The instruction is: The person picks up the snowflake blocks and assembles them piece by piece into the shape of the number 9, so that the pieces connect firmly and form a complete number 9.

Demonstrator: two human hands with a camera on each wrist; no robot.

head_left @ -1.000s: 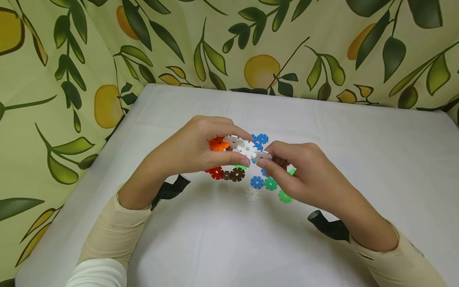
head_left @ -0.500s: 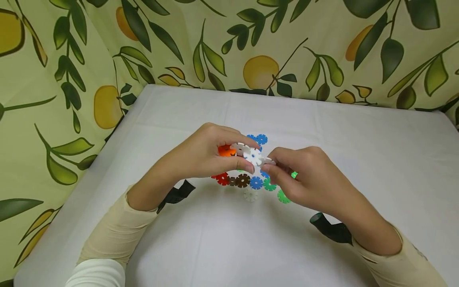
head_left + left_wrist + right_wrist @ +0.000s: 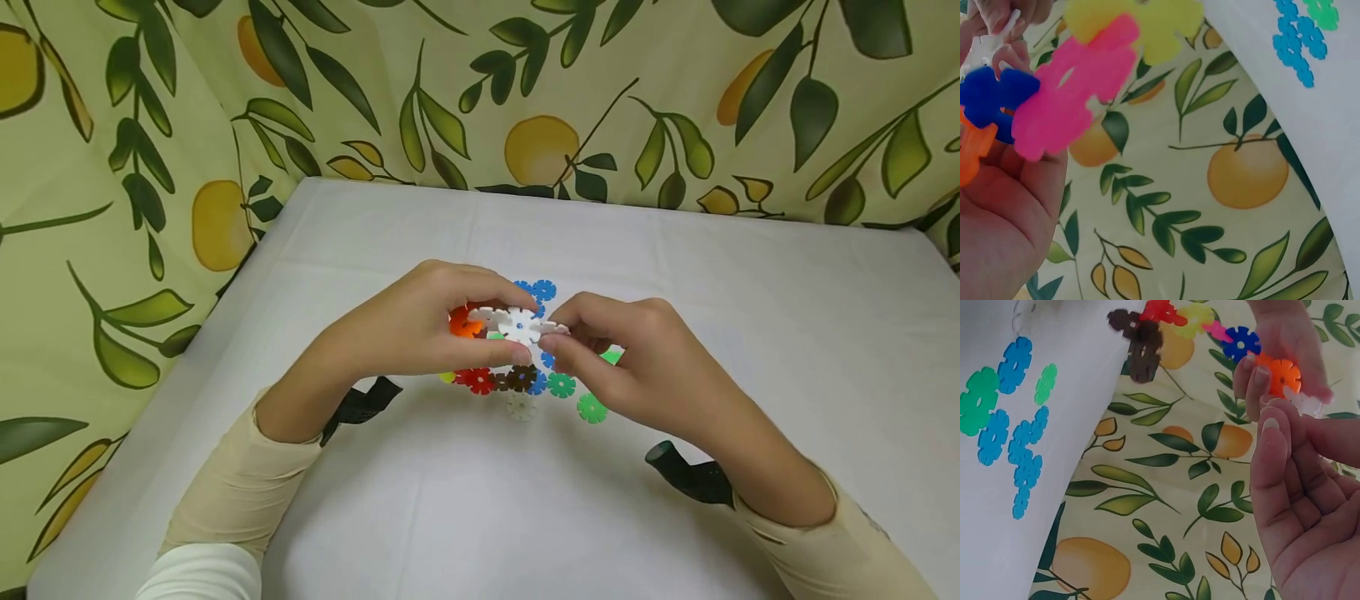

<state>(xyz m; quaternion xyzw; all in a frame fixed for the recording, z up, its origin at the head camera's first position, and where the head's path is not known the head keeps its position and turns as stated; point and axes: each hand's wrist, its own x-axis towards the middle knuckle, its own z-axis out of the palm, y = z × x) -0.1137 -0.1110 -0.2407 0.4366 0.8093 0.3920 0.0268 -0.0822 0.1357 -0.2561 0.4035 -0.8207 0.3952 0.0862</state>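
Observation:
Interlocking snowflake discs form a chain held above the table. Its white discs (image 3: 519,326) lie between the two hands in the head view. My left hand (image 3: 408,325) grips the chain around the white and orange (image 3: 467,322) discs, thumb below and fingers above. With thumb and fingertips, my right hand (image 3: 637,350) pinches the white disc at the right end. Beyond the orange, the chain runs through dark blue (image 3: 1241,345), pink (image 3: 1075,87), yellow (image 3: 1169,31), red (image 3: 1163,311) and brown (image 3: 1145,353) discs. Fingers partly hide the white joint.
On the white table (image 3: 480,517), under and behind the hands, lie joined blue discs (image 3: 544,290), loose green discs (image 3: 592,408) and a clear disc (image 3: 522,407). A leaf-and-fruit curtain (image 3: 547,150) hangs behind. Black camera mounts (image 3: 688,472) stick out from the wrists.
The left hand has come slightly down, and the chain's red and brown part has swung right and toward me. The white discs have tilted. Both hands keep their hold.

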